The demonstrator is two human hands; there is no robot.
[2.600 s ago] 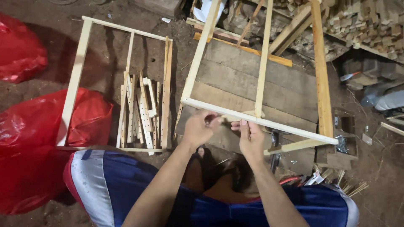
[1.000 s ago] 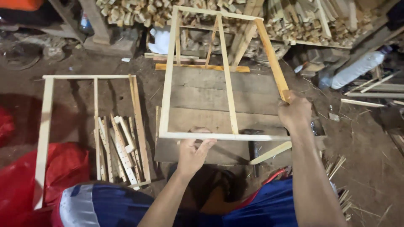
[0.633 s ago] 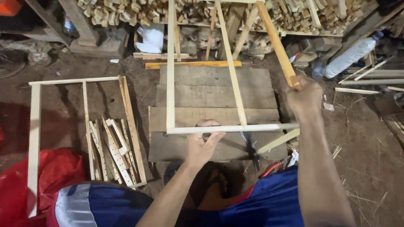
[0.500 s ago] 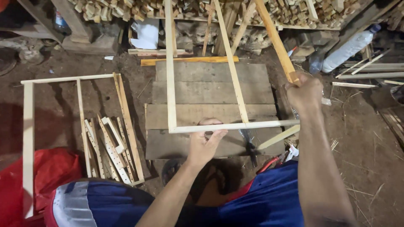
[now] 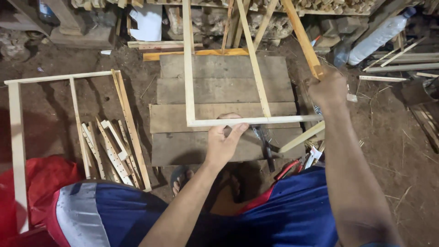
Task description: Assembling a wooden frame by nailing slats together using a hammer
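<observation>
Since half a second before, the frame point(image 5: 190, 82) had tipped a little further up and away, and the view had slid so that more of its far end left the picture.

From the head camera, the left hand point(image 5: 222, 142) cupped the near rail from below, thumb and fingers closed loosely on it near its middle. The right hand point(image 5: 328, 89) was clenched tight on the darker side rail point(image 5: 302, 36), higher up. So the frame hung in the air over the planks point(image 5: 224, 96), tilted, with its middle slat point(image 5: 254, 64) running away from the person. A hammer point(image 5: 265, 146) lay on the planks just under the near rail. A second frame point(image 5: 18, 137) lay flat on the floor to the left, with short sticks point(image 5: 107, 151) inside it.

The joints looked thin; twisting the two rails against each other could probably rack the corners loose. The loose left hold might also let the near rail drop onto the hammer.
</observation>
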